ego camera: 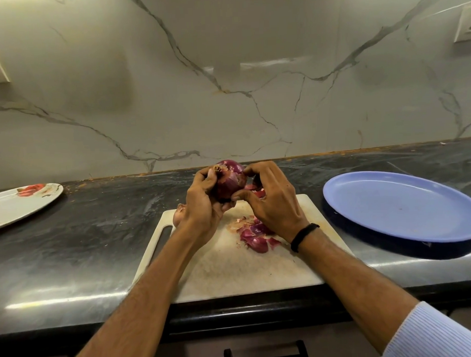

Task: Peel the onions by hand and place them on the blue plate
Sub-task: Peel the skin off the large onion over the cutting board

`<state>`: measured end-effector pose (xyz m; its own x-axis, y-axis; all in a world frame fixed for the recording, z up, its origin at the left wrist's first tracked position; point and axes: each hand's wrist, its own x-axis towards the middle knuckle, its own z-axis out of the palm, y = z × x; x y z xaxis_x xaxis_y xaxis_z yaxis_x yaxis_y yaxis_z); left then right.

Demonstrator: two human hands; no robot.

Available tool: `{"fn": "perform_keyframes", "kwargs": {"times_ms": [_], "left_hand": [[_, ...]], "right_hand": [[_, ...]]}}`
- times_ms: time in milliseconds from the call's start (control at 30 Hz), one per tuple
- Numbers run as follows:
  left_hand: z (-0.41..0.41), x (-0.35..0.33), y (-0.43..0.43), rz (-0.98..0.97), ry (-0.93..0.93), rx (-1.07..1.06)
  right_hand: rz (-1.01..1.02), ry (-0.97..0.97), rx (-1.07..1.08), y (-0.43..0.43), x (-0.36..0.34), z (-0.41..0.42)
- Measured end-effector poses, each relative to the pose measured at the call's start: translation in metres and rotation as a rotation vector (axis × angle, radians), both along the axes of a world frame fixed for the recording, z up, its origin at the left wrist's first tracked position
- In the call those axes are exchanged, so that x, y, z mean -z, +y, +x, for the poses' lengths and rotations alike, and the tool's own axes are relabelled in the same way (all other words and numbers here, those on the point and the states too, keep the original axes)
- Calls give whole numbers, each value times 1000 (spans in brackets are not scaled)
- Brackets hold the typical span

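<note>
Head view: onion held over the board, half peeled

Head camera, looking down at both hands.

- My left hand (203,198) grips the red onion (230,182), fingers curled round its left side with the dry root tuft up by the fingertips. It holds the onion off the surface so I can turn it.
- My right hand (272,201) is closed against the onion's right side. The thumb is low and the fingers are curled over the top, pinching at the skin. A red flake shows just behind these fingers; I cannot tell whether it is attached or torn free.
- The onion is raised above the far edge of the white cutting board (232,269), so loosened skin falls there. Papery patches remain on it, so I judge peeling unfinished.
- A pile of purple peel (255,237) lies on the board under my right wrist.
- A second onion (177,215) sits at the board's left far corner, mostly hidden by my left hand.
- The blue plate (403,207) is to the right of the board, near it and within reach, with no onion on it.

Surface and room: dark, glossy stone countertop (97,236), grit along its back edge. Grey-veined marble backsplash (226,98). A white flowered plate (16,204) sits far left. A wall socket (466,23) is at upper right.
</note>
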<state>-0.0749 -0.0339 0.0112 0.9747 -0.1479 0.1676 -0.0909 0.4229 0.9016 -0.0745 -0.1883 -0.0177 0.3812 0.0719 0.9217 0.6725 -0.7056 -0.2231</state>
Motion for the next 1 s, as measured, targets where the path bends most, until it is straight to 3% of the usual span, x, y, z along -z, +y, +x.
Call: {"fn": "perform_keyframes", "kwargs": {"times_ms": [133,533,800,1000], "left_hand": [[0,-1,0,-65,18,15],[0,-1,2,-29,0,4],[2,1,0,-79,8,26],[0,0,1,-95,4,17]], "right_hand": [[-33,-61,-4,2,2,-1],[-16,49,28,0,0,2],[-79,-28,43,0,2,-1],[2,37,3,0,-2,-1]]}}
